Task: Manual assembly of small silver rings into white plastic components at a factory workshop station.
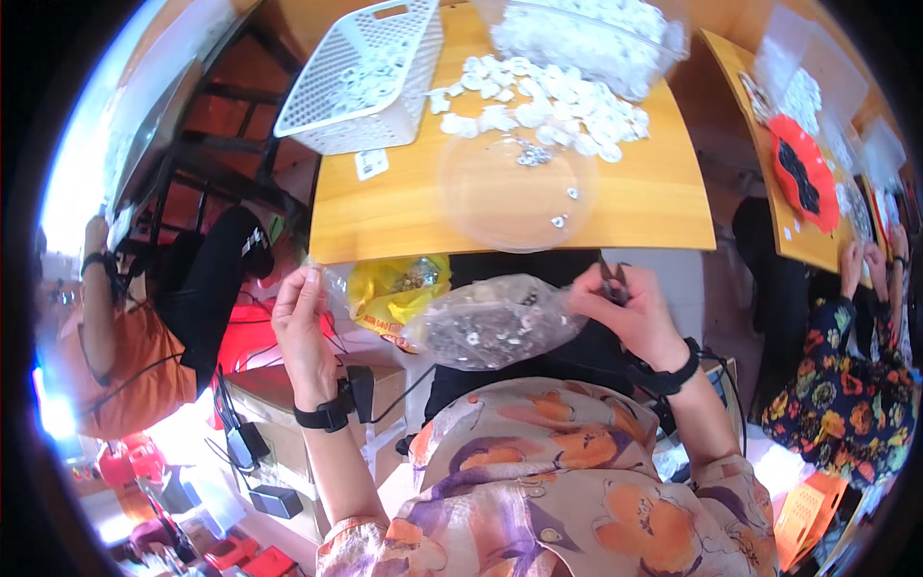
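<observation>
Left hand [306, 298] is raised, thumb and fingertips pinched on thin clear film [335, 280]; whether this belongs to the bag [500, 325] or to something under it, I cannot tell. Right hand [627, 300] is closed round a dark tool [615, 287], its fingers at the right end of the bag. The bag, clear and full of small metal parts, lies between the hands, above the lap and just short of the table [336, 229]. The hands stand wide apart, probably to keep the plastic spread and the load supported, with the tool tucked in the palm so the fingers can serve the bag too.

Just beyond the bag's left end sits a yellow bag [385, 288], partly covered by it. Next comes the table's front edge, which stands between the bag and a clear round dish [463, 207] holding a few shiny pieces [534, 154]. Behind the dish, loose white discs [558, 101] crowd the way to a filled clear bin [663, 43]. A white basket [358, 123] stands to the left, a small card [370, 163] before it. Farther right, a co-worker's hands [851, 267] are at another table [760, 197] bearing a red tray [824, 188].
</observation>
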The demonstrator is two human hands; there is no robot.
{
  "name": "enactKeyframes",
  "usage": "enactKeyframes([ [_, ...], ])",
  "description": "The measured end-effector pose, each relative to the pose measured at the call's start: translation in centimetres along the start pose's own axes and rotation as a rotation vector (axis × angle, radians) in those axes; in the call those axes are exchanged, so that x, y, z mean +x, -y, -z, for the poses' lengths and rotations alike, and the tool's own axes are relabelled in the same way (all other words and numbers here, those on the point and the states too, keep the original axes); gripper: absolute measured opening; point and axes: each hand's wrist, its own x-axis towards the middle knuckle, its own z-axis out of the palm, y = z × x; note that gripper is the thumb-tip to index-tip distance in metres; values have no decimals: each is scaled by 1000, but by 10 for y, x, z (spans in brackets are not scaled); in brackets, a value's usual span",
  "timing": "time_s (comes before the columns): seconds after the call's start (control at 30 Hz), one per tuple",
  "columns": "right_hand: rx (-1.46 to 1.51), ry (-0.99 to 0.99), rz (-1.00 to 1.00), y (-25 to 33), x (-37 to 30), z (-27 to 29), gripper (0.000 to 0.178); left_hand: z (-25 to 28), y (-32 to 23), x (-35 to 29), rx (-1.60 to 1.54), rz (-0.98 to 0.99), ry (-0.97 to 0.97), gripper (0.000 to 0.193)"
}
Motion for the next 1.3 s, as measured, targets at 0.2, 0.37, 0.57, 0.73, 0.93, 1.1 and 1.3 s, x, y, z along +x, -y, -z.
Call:
enactKeyframes([
  [0.2, -16, 114, -22, 5, 1, 0, 3, 41, 27, 24, -171, 112, -4, 8],
  [0.37, -36, 120, -109, 12, 1, -5, 3, 21, 29, 37, -343, 183, -25, 5],
  [0.57, -79, 73, -77, 12, -3, -4, 4, 86, 124, -9, -6, 244, -98, 6],
  [0.73, -57, 73, -83, 14, 0, -5, 5, 145, 207, -80, 395, 874, -55, 29],
  [0.93, -130, 110, -57, 21, 11, -7, 4, 134, 175, -71, 369, 570, -36, 35],
  [1.1, -159, 0, -92, 29, 13, -25, 3, 33, 32, -42, 189, 103, 219, 25],
  [1.3, -189, -4, -80, 32, 7, -37, 5, -61, -58, -61, 398, -159, 551, 18],
])
